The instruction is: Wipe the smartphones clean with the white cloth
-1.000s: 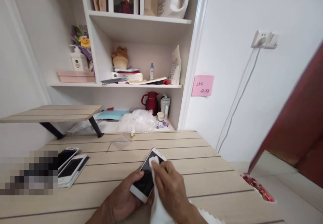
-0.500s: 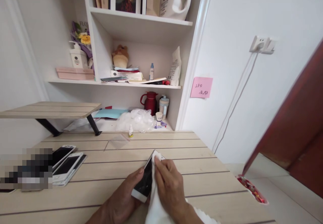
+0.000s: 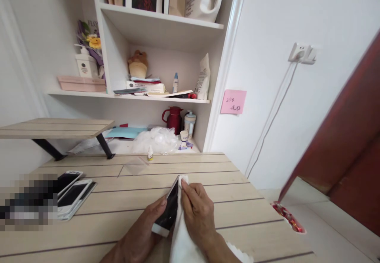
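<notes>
A white-framed phone [image 3: 168, 214] with a dark screen is tilted above the slatted table, low in the middle of the view. My left hand [image 3: 141, 229] grips it from the left, thumb along its side edge. My right hand [image 3: 198, 211] pinches a white cloth [image 3: 184, 237] over the phone's top right corner and right edge. The cloth hangs down under my right wrist and covers part of the screen. The fingers beneath the phone are mostly hidden.
Several phones [image 3: 73, 195] lie at the left of the table [image 3: 237, 203], beside a blurred patch. A small bottle [image 3: 150, 153] and a clear bag [image 3: 134, 166] lie further back. A riser [image 3: 56, 126] stands back left, with shelves [image 3: 160, 97] behind.
The cloth now wraps over the phone's top right corner, with my right hand's fingers shifted slightly up along the edge. The whole view has shifted a little, so things appear further left.
</notes>
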A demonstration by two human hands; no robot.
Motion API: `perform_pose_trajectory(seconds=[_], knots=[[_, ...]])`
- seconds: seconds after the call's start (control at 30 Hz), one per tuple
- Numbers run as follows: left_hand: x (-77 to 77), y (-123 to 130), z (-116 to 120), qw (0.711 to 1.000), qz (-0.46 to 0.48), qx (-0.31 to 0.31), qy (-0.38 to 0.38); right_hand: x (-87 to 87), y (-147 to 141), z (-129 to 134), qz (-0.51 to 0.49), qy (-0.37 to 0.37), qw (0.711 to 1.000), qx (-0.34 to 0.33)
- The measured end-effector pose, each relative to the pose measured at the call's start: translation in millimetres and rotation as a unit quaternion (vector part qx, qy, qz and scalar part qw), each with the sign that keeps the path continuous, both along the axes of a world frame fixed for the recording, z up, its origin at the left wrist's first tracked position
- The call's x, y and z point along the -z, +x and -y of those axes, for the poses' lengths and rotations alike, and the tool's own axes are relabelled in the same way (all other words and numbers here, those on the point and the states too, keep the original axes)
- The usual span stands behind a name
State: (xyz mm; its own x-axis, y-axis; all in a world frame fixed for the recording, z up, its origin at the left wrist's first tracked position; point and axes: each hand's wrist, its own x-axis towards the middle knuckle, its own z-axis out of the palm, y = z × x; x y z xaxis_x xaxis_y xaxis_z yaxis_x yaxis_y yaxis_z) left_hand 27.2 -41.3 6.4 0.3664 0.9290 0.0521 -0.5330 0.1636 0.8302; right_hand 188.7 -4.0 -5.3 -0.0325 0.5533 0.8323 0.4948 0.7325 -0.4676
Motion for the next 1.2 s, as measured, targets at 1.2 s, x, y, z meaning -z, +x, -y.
perform_pose_trajectory(seconds=[1.2], knots=[[-15.4, -3.2, 5.2, 0.983, -0.162, -0.049, 0.065, -10.8, -1.0, 1.2, -0.119, -0.107, 0.987, -0.003]])
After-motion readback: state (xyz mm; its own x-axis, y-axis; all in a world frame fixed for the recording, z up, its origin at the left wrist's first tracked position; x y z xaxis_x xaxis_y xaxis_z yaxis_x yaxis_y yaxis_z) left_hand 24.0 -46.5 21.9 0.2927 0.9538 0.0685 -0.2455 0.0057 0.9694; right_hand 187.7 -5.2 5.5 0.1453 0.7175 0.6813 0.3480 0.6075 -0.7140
